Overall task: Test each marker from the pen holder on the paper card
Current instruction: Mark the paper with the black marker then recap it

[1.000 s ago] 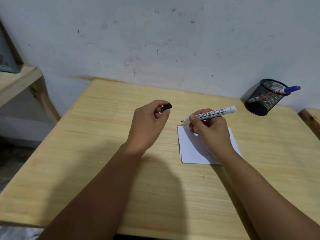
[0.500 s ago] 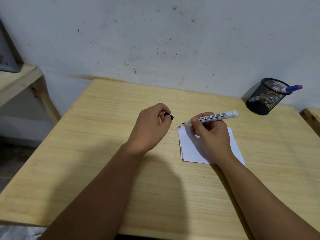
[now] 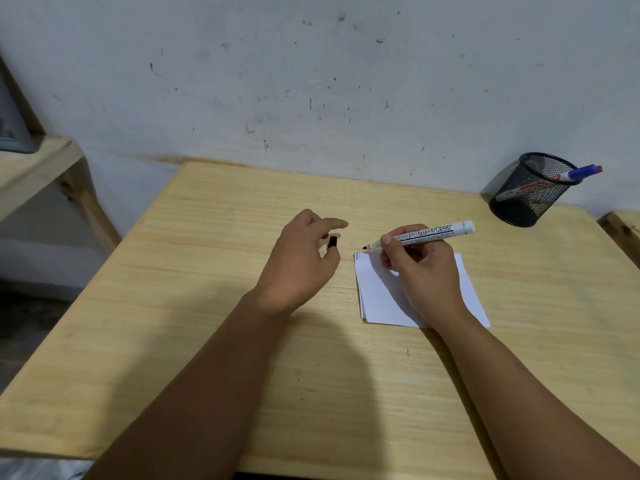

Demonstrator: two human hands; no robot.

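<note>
Resting in the right hand (image 3: 420, 268), the uncapped marker (image 3: 426, 233) lies nearly level, its white barrel printed "boardmarker" and its dark tip pointing left, just above the far left corner of the paper card (image 3: 381, 299). The right hand's fingers (image 3: 387, 241) are wrapped firmly around the barrel near the tip end; the blunt rear end projects to the right, clear of the hand. Whether the tip touches the card cannot be told.

The paper card is a small white stack lying flat on the tabletop (image 3: 194, 306), right of centre, partly covered by the right hand and wrist. A short red line shows at its far left corner.

The black cap (image 3: 332, 242) sits at the left hand (image 3: 298, 268), just left of the marker tip. The left hand's fingers (image 3: 334, 224) are spread loosely, the forefinger extended over the cap; whether any finger still touches the cap cannot be told.

The pen holder (image 3: 530, 192), a black mesh cup, stands at the far right corner of the tabletop, well apart from the card. A blue-capped marker (image 3: 581, 172) leans out over its right rim, and a red item shows through the mesh.

A marked, pale wall (image 3: 311, 81) runs behind the tabletop.
</note>
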